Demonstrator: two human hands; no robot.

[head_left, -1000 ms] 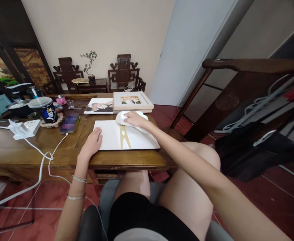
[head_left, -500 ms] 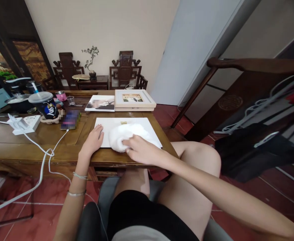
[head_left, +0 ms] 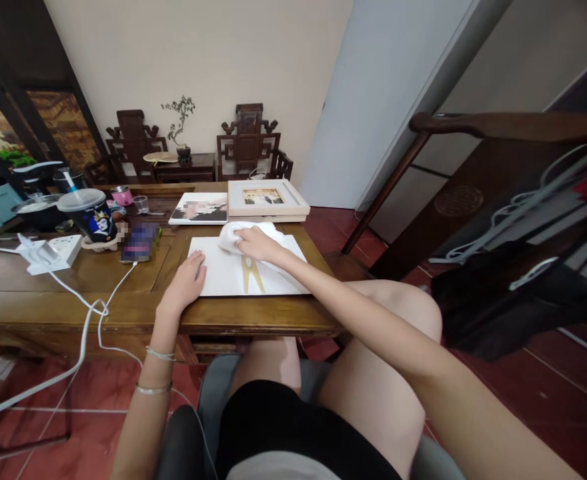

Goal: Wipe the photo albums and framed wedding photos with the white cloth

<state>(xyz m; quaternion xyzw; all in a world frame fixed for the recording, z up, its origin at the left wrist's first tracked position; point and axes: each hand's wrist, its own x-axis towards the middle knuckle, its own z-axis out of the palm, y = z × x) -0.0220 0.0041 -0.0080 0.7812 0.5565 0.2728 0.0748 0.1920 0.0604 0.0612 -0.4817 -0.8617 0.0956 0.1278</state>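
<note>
Nearest the camera: the person's bare knees and black shorts [head_left: 283, 427], seated on a grey chair [head_left: 208, 393] pulled up to a wooden table [head_left: 73, 307].

Left hand [head_left: 186, 283], two thin bracelets [head_left: 156, 370] on the wrist, lies flat w/ fingers spread on the near left corner of a white board [head_left: 223, 277] – pressing it down, not gripping anything. The board lies flat at the table's near edge, w/ a gold forked mark [head_left: 251, 273] on it.

Right hand [head_left: 256, 243] is pressed on a white cloth [head_left: 233, 235] bunched at the board's far edge; fingers curl over the cloth, so it's held under the palm rather than pinched.

Handling, as a guess: cloth is soft, light, crumples easily – best bunched under the fingers. Board looks thin, stiff and smooth, could slide on the wood, so a flat palm at a corner suits it; lift by the edges.

Left of the board: a phone [head_left: 139, 243] on a white cable [head_left: 93, 307], a power strip [head_left: 48, 252], a lidded drink cup [head_left: 91, 217] w/ straw.

Just beyond the board: a photo print [head_left: 199, 209] and a cream picture frame [head_left: 266, 199], side by side.

Far off: two carved wooden chairs [head_left: 247, 143] and a small potted plant [head_left: 179, 130] against the wall. To the right, a dark wooden rail [head_left: 498, 123] w/ black fabric below.
</note>
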